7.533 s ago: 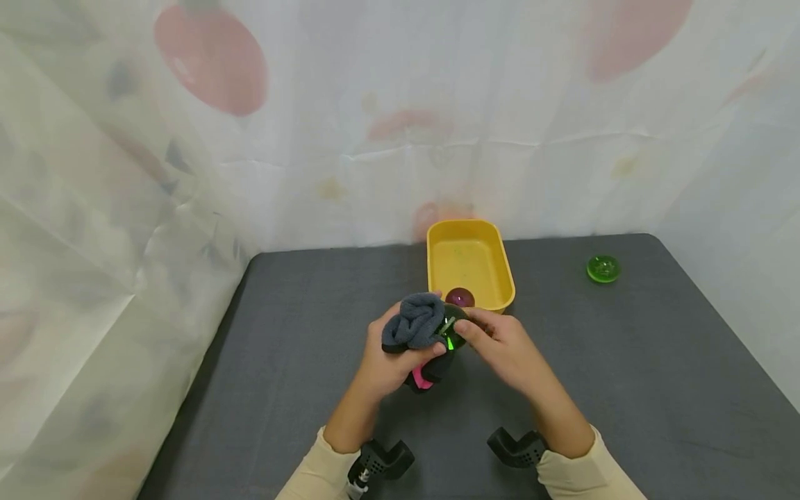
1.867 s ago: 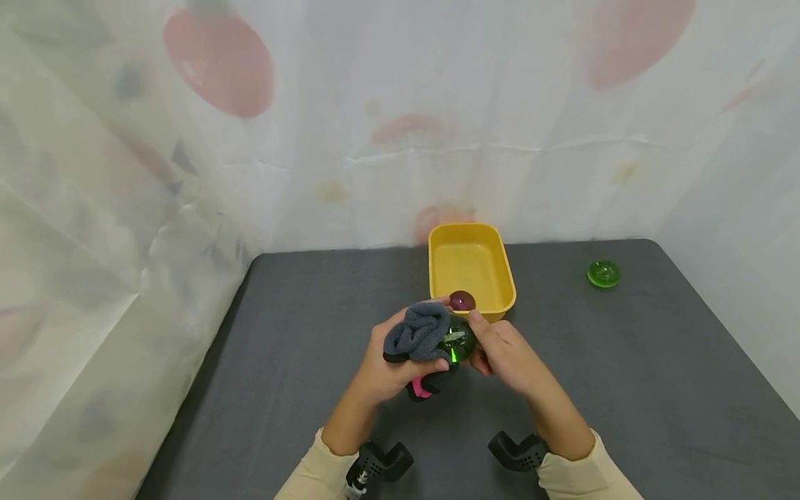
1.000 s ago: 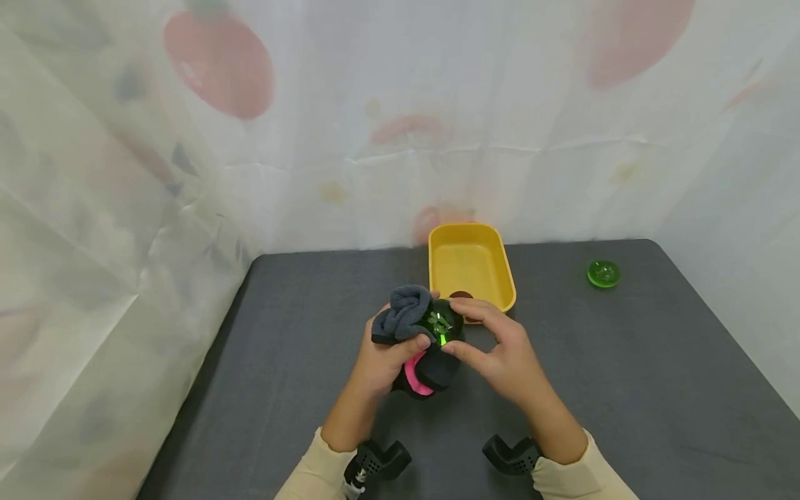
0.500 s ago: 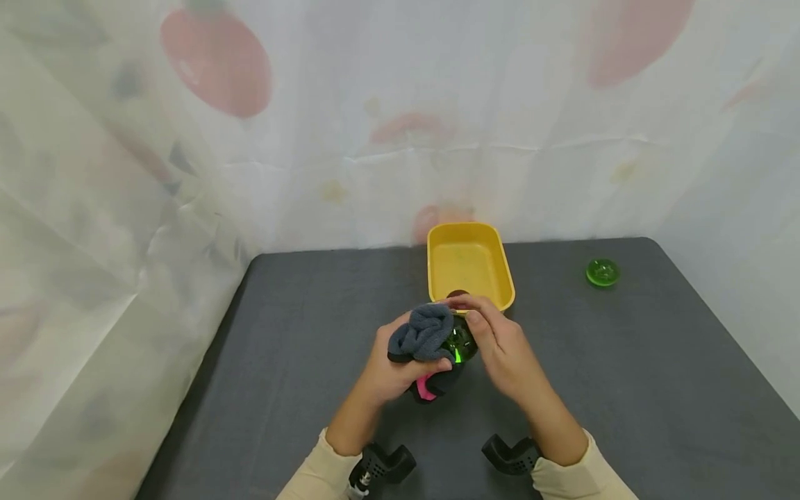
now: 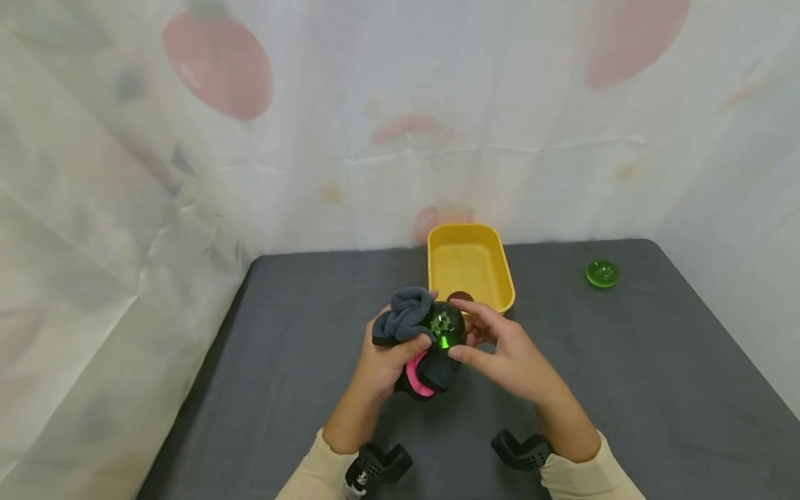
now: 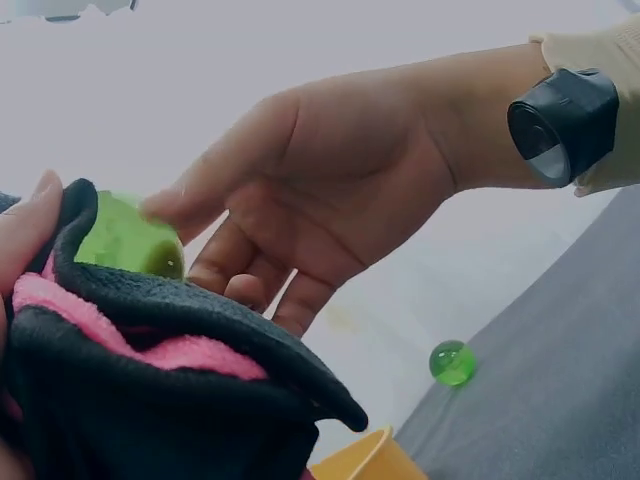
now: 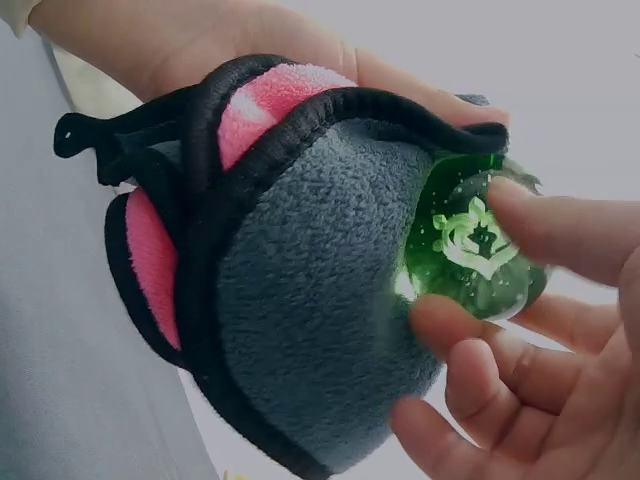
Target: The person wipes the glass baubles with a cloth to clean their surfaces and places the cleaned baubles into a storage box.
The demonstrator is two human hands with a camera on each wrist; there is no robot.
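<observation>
The left hand (image 5: pixel 382 355) is curled around a bunched grey fleece cloth with black edging and pink lining (image 5: pixel 409 326), holding it up above the dark grey table (image 5: pixel 625 375), thumb clamped over the top fold. Nested against the cloth is a clear green glass-like ball with a pale emblem inside (image 5: pixel 442 325). The right hand (image 5: pixel 500 351) has its fingers loosely spread around the ball, thumb and fingertips touching its surface; in the right wrist view the fingertips (image 7: pixel 455 325) lie on the sphere rather than closing tight round it, so this is a light turning contact, not a firm grip.

By the look of it, the step in hand is wiping the ball: the cloth cups one side while the right hand rotates it to bring a fresh face to the fleece. The next move calls for a small roll of the ball by the fingertips, with the left hand keeping the cloth pressed so the smooth sphere does not slip out.

Just behind the hands stands a yellow rectangular plastic tub (image 5: pixel 496 257) with a dark reddish ball (image 5: pixel 460 296) in it, mostly hidden by the near rim, so its exact colour is hard to tell. A second green ball (image 5: pixel 603 273) lies well apart at the table's far right.
</observation>
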